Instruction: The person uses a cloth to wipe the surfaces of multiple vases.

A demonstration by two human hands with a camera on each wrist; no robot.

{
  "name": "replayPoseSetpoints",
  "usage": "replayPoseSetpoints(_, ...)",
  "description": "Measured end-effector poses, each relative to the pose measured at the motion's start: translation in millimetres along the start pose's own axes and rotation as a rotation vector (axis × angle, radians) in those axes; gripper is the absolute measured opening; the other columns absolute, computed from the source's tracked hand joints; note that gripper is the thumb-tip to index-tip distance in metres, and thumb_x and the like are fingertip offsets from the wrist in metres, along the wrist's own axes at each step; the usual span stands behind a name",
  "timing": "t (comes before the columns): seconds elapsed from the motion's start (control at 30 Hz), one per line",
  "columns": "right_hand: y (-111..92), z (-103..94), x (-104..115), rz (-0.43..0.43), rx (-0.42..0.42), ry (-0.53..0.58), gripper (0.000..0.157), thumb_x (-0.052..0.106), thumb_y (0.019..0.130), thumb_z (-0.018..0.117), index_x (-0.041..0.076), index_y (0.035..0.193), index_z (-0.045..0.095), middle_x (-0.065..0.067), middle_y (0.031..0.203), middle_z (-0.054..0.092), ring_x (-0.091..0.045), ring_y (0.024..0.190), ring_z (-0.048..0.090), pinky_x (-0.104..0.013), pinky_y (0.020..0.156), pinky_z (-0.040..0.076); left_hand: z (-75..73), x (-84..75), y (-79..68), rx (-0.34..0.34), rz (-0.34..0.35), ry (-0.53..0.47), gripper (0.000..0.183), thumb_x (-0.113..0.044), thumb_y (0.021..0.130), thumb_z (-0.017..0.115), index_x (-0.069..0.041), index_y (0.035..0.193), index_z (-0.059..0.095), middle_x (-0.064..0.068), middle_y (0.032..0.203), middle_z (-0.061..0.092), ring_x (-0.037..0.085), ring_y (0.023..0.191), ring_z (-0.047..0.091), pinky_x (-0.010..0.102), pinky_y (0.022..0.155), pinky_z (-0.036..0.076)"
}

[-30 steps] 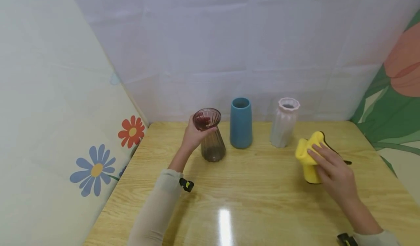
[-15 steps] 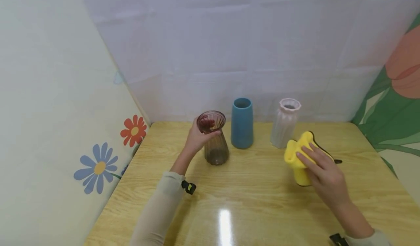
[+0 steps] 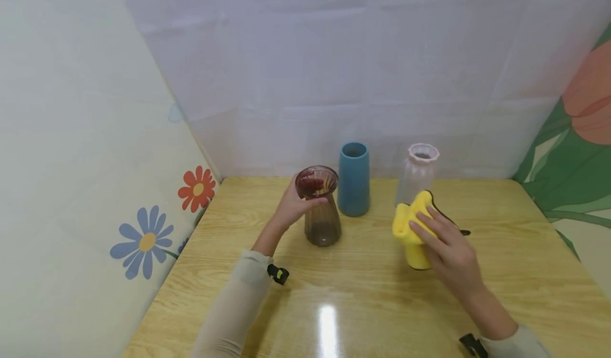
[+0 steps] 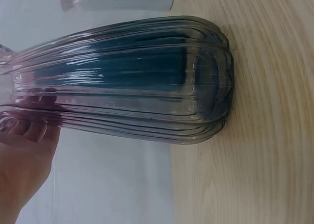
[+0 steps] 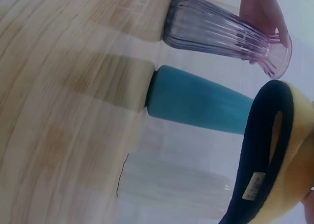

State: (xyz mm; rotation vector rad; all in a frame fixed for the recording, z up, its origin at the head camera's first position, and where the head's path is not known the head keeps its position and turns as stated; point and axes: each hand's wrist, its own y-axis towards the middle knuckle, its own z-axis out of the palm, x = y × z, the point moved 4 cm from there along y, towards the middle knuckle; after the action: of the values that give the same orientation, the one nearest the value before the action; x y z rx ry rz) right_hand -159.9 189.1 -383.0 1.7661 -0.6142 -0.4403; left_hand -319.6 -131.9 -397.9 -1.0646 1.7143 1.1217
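Left hand (image 3: 292, 206) curls round the glass vase (image 3: 323, 224); right hand (image 3: 452, 256) grips the cloth (image 3: 409, 224); blue vase (image 3: 354, 183) stands beyond, between both hands.

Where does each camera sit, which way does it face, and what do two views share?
Head: on the head, facing forward and down at the table; left hand, right hand, sleeves show.
Left wrist: on that wrist, turned sideways, facing the glass vase; left hand shows.
Right wrist: on that wrist, sideways, facing past the yellow cloth toward the blue vase; left hand and, apparently, a sliver of right hand show.
Shared: both wrist views show the glass vase.
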Motion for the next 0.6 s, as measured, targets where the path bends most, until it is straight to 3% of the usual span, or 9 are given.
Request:
replayPoseSetpoints(0.17,3,8.5,4,-0.015,-0.015,0.019,0.030,0.017,0.107,0.054,0.000,0.103,0.078,-0.024,0.108,0.073,-0.047,0.111,0.065,-0.030,0.110,0.044,6.7,-3.6,-2.6,0.068,0.015,-0.009,0.099,-0.040,0.076,0.090,-0.011,0.153,0.034,0.011,0.146,0.050,0.029,0.136,0.048,0.052,0.113,0.038)
replayPoseSetpoints(0.6,0,38.8,12,-0.016,-0.007,0.061,0.029,0.018,0.106,0.054,0.002,0.106,0.078,-0.023,0.110,0.073,-0.048,0.110,0.065,-0.033,0.111,0.043,23.9,-12.2,-8.1,0.142,0.040,-0.038,0.094,-0.036,0.079,0.088,-0.011,0.152,0.035,0.011,0.146,0.050,0.028,0.135,0.049,0.050,0.112,0.040)
